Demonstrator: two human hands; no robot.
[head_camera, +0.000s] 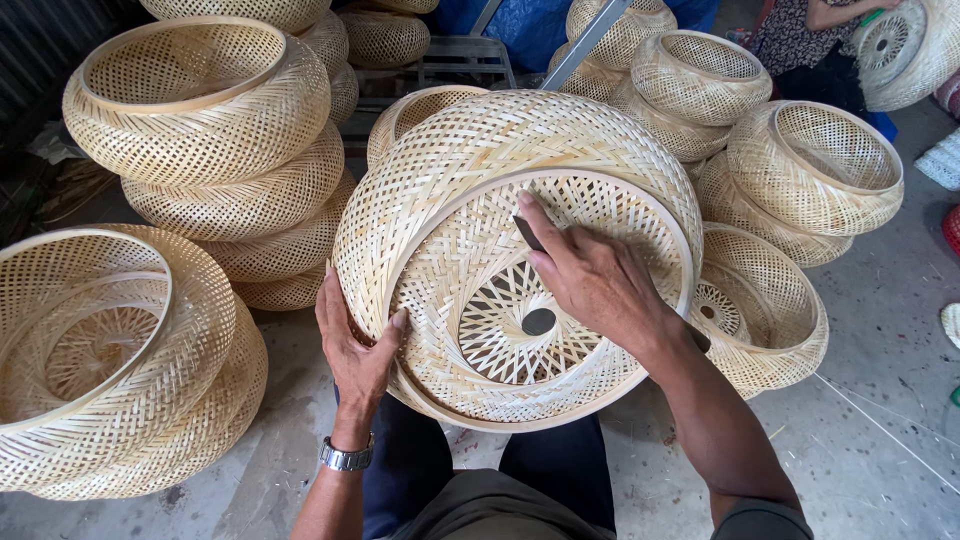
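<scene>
A large round woven bamboo basket (470, 160) rests tilted on my lap, its open side facing me, with a small dark hole at the centre of its bottom. My left hand (352, 345) grips the basket's lower left rim, thumb on the inside edge. My right hand (590, 280) reaches inside the basket and holds a short dark blade (528, 234) pressed against the inner weave near the upper rim. A metal watch sits on my left wrist.
Stacks of similar woven baskets stand at the left (200, 110), lower left (110, 350), and right (815, 165). Another person (815, 40) sits at the top right holding a basket. The floor is bare concrete (880, 400).
</scene>
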